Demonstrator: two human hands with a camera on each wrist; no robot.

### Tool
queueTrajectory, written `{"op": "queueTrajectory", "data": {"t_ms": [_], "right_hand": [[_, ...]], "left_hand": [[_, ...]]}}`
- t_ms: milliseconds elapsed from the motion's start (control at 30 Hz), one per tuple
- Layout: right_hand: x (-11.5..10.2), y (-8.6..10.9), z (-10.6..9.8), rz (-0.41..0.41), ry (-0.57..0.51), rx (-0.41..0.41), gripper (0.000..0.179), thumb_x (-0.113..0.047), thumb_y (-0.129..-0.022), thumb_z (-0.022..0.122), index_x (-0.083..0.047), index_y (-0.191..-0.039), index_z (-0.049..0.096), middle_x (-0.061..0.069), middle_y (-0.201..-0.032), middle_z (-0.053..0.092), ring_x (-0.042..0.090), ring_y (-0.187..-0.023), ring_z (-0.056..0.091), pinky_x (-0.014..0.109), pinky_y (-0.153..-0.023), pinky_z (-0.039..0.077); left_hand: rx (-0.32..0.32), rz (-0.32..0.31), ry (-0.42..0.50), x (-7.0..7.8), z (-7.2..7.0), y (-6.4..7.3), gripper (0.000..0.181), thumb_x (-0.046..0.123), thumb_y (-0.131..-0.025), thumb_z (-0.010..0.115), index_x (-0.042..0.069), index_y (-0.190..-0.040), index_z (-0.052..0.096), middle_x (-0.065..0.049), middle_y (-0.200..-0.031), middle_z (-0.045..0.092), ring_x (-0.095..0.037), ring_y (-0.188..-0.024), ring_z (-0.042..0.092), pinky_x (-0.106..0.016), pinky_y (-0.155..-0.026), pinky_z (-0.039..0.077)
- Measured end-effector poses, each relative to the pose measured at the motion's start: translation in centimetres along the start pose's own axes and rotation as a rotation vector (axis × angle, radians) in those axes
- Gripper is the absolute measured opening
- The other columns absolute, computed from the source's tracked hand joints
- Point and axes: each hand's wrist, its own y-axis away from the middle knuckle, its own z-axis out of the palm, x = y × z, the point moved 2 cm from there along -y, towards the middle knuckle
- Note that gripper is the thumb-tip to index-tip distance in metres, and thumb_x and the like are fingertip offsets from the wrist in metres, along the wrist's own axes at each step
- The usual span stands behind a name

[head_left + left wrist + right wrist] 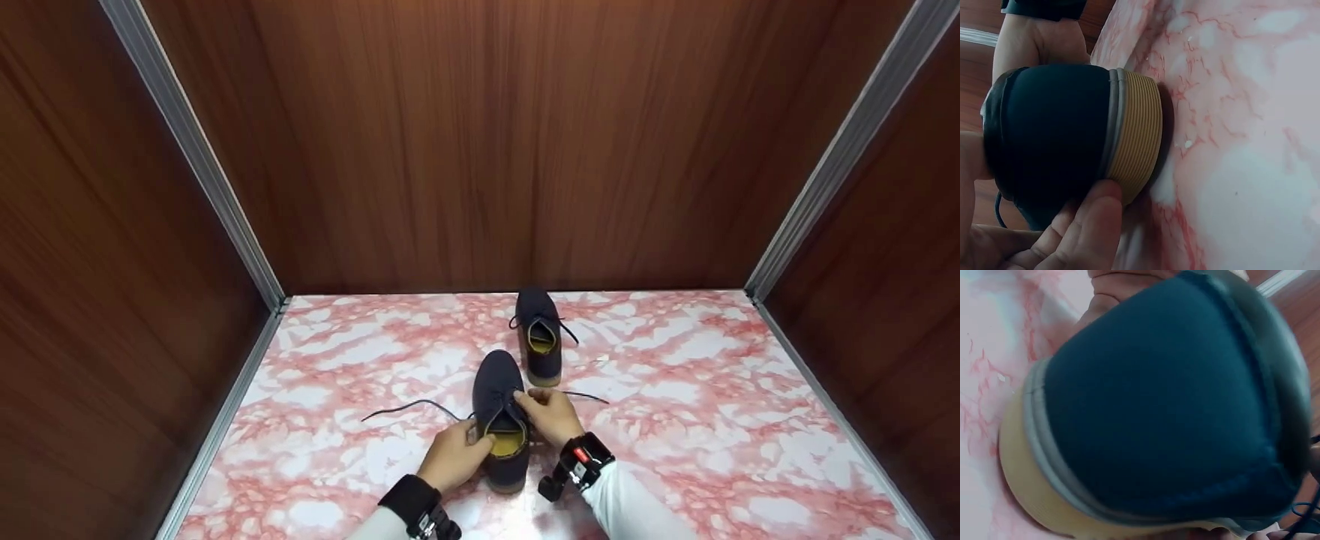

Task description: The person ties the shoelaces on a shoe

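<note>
A dark navy lace-up shoe (495, 375) with a yellow lining stands toe-away on the floor between both hands. My left hand (454, 455) grips its left side, thumb over the collar and fingers along the outside. On the other side, my right hand (555, 416) pinches the edge of the lacing flap; whether a lace is also between the fingertips cannot be told. One loose lace end (412, 405) trails left, another lace end (589, 395) right. Both wrist views show the heel (1055, 129) and tan ribbed sole (1140, 124) close up.
A matching second shoe (536, 304) stands just beyond, toe near the back wooden wall (480, 150), its laces loose at the sides. The floor (675, 450) is red-and-white marbled. Brown panels with metal corner strips (202, 157) close in the left and right.
</note>
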Motion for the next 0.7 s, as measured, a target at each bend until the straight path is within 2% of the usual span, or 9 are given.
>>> {"op": "queueTrajectory", "data": {"t_ms": [100, 233, 300, 400, 467, 533, 633, 700], "right_hand": [[0.1, -0.1, -0.8, 0.007, -0.057, 0.004, 0.051, -0.027, -0.101, 0.067, 0.012, -0.132, 0.061, 0.017, -0.091, 0.07, 0.017, -0.075, 0.066, 0.031, -0.064, 0.06], [0.9, -0.4, -2.1, -0.017, -0.063, 0.059, 0.035, -0.017, -0.101, 0.065, 0.01, -0.123, 0.066, 0.017, -0.078, 0.069, 0.013, -0.063, 0.063, 0.027, -0.057, 0.055], [1.4, -0.6, -2.9, -0.032, -0.021, 0.114, 0.027, -0.016, -0.101, 0.064, 0.007, -0.115, 0.07, 0.013, -0.077, 0.07, 0.01, -0.064, 0.061, 0.025, -0.06, 0.051], [2.4, -0.9, -3.9, -0.037, 0.038, 0.173, 0.022, -0.016, -0.1, 0.064, 0.004, -0.105, 0.073, 0.009, -0.079, 0.071, 0.008, -0.066, 0.059, 0.025, -0.066, 0.049], [2.8, -1.1, -4.4, -0.031, 0.056, 0.191, 0.022, -0.015, -0.1, 0.064, 0.004, -0.103, 0.073, 0.007, -0.08, 0.071, 0.008, -0.066, 0.06, 0.024, -0.068, 0.05], [3.1, -1.2, -4.6, -0.019, 0.038, 0.181, 0.021, -0.012, -0.1, 0.062, 0.005, -0.105, 0.072, 0.009, -0.081, 0.071, 0.009, -0.065, 0.062, 0.024, -0.066, 0.051], [3.5, -1.2, -4.5, 0.015, -0.033, 0.165, 0.021, -0.003, -0.099, 0.056, 0.009, -0.11, 0.07, 0.013, -0.084, 0.07, 0.013, -0.064, 0.064, 0.024, -0.06, 0.052], [3.7, -1.1, -4.3, 0.042, -0.107, 0.157, 0.024, 0.002, -0.098, 0.051, 0.01, -0.115, 0.065, 0.014, -0.085, 0.067, 0.014, -0.063, 0.062, 0.024, -0.057, 0.053]], "left_hand": [[-0.003, -0.022, 0.006, 0.0, 0.1, -0.1, 0.032, 0.039, -0.097, 0.068, 0.012, -0.113, 0.072, 0.005, -0.073, 0.053, -0.015, -0.075, 0.059, -0.032, -0.071, 0.048], [-0.049, -0.05, 0.08, -0.4, 0.1, -0.3, 0.049, 0.046, -0.098, 0.066, 0.013, -0.134, 0.066, -0.006, -0.098, 0.07, -0.018, -0.083, 0.065, -0.035, -0.074, 0.053], [-0.098, -0.096, 0.189, -0.8, 0.2, -0.3, 0.062, 0.05, -0.099, 0.064, 0.013, -0.148, 0.056, -0.016, -0.11, 0.072, -0.019, -0.078, 0.068, -0.036, -0.069, 0.057], [-0.138, -0.164, 0.36, -1.4, 0.1, -0.5, 0.08, 0.053, -0.1, 0.061, 0.011, -0.163, 0.034, -0.027, -0.132, 0.065, -0.02, -0.067, 0.068, -0.036, -0.06, 0.059], [-0.134, -0.2, 0.447, -1.8, 0.0, -0.6, 0.087, 0.053, -0.101, 0.06, 0.01, -0.166, 0.022, -0.029, -0.13, 0.064, -0.02, -0.065, 0.067, -0.035, -0.057, 0.058], [-0.111, -0.197, 0.485, -2.0, -0.2, -0.9, 0.088, 0.051, -0.102, 0.059, 0.01, -0.167, 0.017, -0.023, -0.127, 0.064, -0.02, -0.067, 0.066, -0.033, -0.058, 0.058], [-0.085, -0.19, 0.542, -2.3, -0.3, -1.4, 0.084, 0.045, -0.104, 0.058, 0.013, -0.168, 0.014, -0.016, -0.114, 0.066, -0.019, -0.073, 0.064, -0.031, -0.061, 0.056], [-0.07, -0.18, 0.595, -2.4, -0.2, -1.7, 0.08, 0.039, -0.105, 0.058, 0.016, -0.168, 0.014, -0.016, -0.118, 0.063, -0.018, -0.079, 0.062, -0.031, -0.066, 0.055]]}}
